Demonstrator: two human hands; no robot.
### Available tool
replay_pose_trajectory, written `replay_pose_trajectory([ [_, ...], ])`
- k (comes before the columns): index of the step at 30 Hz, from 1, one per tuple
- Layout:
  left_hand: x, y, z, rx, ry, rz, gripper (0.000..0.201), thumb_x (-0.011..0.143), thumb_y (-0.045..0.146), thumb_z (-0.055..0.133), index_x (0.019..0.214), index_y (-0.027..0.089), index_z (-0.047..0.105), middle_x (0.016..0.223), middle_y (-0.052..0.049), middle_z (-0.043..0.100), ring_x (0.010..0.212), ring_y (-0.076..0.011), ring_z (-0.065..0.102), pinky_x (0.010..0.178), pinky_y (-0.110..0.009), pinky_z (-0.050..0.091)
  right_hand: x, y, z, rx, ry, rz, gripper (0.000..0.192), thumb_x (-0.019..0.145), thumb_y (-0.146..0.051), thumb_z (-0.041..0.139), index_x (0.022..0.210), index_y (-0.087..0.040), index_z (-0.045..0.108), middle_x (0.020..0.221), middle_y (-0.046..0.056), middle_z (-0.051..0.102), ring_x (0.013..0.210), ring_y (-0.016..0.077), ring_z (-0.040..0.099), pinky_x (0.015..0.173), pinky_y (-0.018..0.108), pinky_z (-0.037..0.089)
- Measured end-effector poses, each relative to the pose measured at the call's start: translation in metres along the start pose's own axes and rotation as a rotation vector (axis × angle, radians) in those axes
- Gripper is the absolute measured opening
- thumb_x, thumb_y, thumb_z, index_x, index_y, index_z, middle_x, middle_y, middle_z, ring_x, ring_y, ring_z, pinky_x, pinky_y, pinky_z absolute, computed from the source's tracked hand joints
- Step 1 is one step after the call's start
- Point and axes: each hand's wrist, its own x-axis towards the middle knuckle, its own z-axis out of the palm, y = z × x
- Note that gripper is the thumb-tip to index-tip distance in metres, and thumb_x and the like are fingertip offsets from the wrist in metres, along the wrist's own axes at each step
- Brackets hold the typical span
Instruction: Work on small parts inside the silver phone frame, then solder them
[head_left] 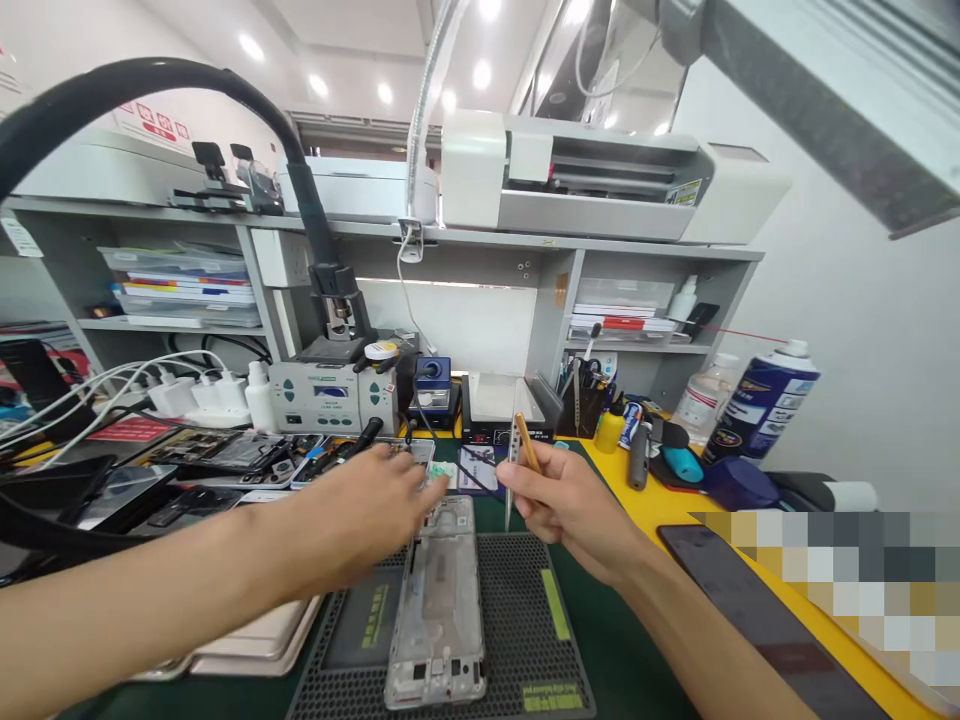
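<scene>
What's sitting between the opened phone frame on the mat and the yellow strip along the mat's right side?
Nothing: in the head view, only bare black mat lies between the phone frame and the yellow strip.

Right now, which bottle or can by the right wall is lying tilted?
The blue-and-white spray can, leaning on its side; the yellow bottle and clear bottle stand upright.

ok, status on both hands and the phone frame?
Left hand reaching over top of silver phone frame, grip unclear. Right hand gripping metal tweezers and amber-handled tool. Frame flat on black mat, unobstructed.
</scene>
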Motion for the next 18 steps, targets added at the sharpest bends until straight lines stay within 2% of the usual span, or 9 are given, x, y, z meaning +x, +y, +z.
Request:
replay_pose_trajectory([
  [2, -0.024, -0.004, -0.001, -0.093, -0.014, -0.051, 0.04, 0.101, 0.021, 0.091, 0.141, 0.018, 0.093, 0.123, -0.018, 0.097, 0.109, -0.0419, 0.096, 0.103, -0.052, 0.079, 0.001, -0.001, -0.002, 0.011, 0.022, -0.013, 0.075, 0.076, -0.067, 0.125, 0.083, -0.027, 0.061, 0.066, -0.011, 0.061, 0.051, 0.0046, 0.028, 0.05, 0.023, 0.019],
  [3, -0.038, -0.002, 0.005, -0.15, -0.015, -0.057, 0.042, 0.109, 0.03, 0.085, 0.15, 0.025, 0.091, 0.136, -0.014, 0.098, 0.116, -0.0371, 0.098, 0.105, -0.046, 0.08, 0.001, -0.002, -0.002, 0.016, 0.028, -0.017, 0.075, 0.076, -0.067, 0.125, 0.083, -0.027, 0.061, 0.067, -0.011, 0.061, 0.051, 0.0046, 0.029, 0.05, 0.023, 0.019],
  [4, -0.051, 0.001, 0.016, -0.205, -0.025, -0.041, 0.054, 0.108, 0.043, 0.088, 0.161, 0.03, 0.088, 0.151, -0.01, 0.097, 0.126, -0.0341, 0.098, 0.109, -0.04, 0.081, 0.0, -0.002, -0.002, 0.02, 0.031, -0.02, 0.075, 0.076, -0.066, 0.125, 0.082, -0.027, 0.061, 0.067, -0.01, 0.061, 0.051, 0.0046, 0.03, 0.05, 0.023, 0.019],
  [5, -0.063, 0.006, 0.031, -0.26, -0.04, -0.039, 0.073, 0.103, 0.05, 0.092, 0.174, 0.034, 0.082, 0.168, -0.008, 0.092, 0.142, -0.0356, 0.096, 0.12, -0.041, 0.08, 0.0, -0.002, -0.002, 0.023, 0.031, -0.021, 0.074, 0.076, -0.065, 0.125, 0.082, -0.026, 0.062, 0.067, -0.01, 0.062, 0.051, 0.0047, 0.03, 0.05, 0.023, 0.019],
  [7, -0.081, 0.018, 0.066, -0.365, 0.038, -0.072, 0.105, 0.084, 0.043, 0.098, 0.186, 0.035, 0.075, 0.191, -0.014, 0.076, 0.167, -0.0512, 0.081, 0.136, -0.062, 0.074, -0.001, -0.003, -0.002, 0.028, 0.027, -0.02, 0.073, 0.076, -0.064, 0.125, 0.083, -0.026, 0.064, 0.067, -0.01, 0.062, 0.051, 0.0048, 0.031, 0.05, 0.023, 0.02],
  [8, -0.085, 0.023, 0.083, -0.378, 0.06, -0.063, 0.107, 0.082, 0.043, 0.098, 0.186, 0.034, 0.075, 0.194, -0.017, 0.073, 0.17, -0.0551, 0.079, 0.136, -0.066, 0.072, -0.001, -0.002, -0.001, 0.031, 0.025, -0.019, 0.072, 0.076, -0.064, 0.126, 0.083, -0.026, 0.064, 0.067, -0.01, 0.062, 0.051, 0.0047, 0.031, 0.05, 0.023, 0.02],
  [10, -0.088, 0.032, 0.104, -0.372, 0.107, -0.05, 0.096, 0.088, 0.044, 0.095, 0.182, 0.035, 0.077, 0.194, -0.017, 0.072, 0.172, -0.0538, 0.077, 0.14, -0.064, 0.069, -0.002, -0.002, -0.001, 0.035, 0.024, -0.016, 0.073, 0.075, -0.064, 0.126, 0.083, -0.026, 0.064, 0.067, -0.01, 0.063, 0.05, 0.0044, 0.031, 0.05, 0.023, 0.02],
  [12, -0.087, 0.037, 0.106, -0.363, 0.167, -0.047, 0.089, 0.095, 0.049, 0.095, 0.18, 0.035, 0.076, 0.193, -0.017, 0.074, 0.173, -0.0502, 0.076, 0.145, -0.06, 0.064, -0.001, -0.001, 0.0, 0.037, 0.029, -0.013, 0.075, 0.073, -0.065, 0.127, 0.082, -0.026, 0.064, 0.066, -0.01, 0.063, 0.05, 0.004, 0.031, 0.05, 0.023, 0.019],
  [18, -0.086, 0.043, 0.075, -0.361, 0.202, -0.103, 0.084, 0.101, 0.04, 0.094, 0.182, 0.039, 0.073, 0.189, -0.011, 0.077, 0.171, -0.0396, 0.078, 0.15, -0.051, 0.059, 0.001, -0.003, 0.001, 0.041, 0.044, -0.002, 0.078, 0.066, -0.068, 0.129, 0.081, -0.026, 0.064, 0.064, -0.01, 0.062, 0.049, 0.0036, 0.032, 0.049, 0.022, 0.019],
])
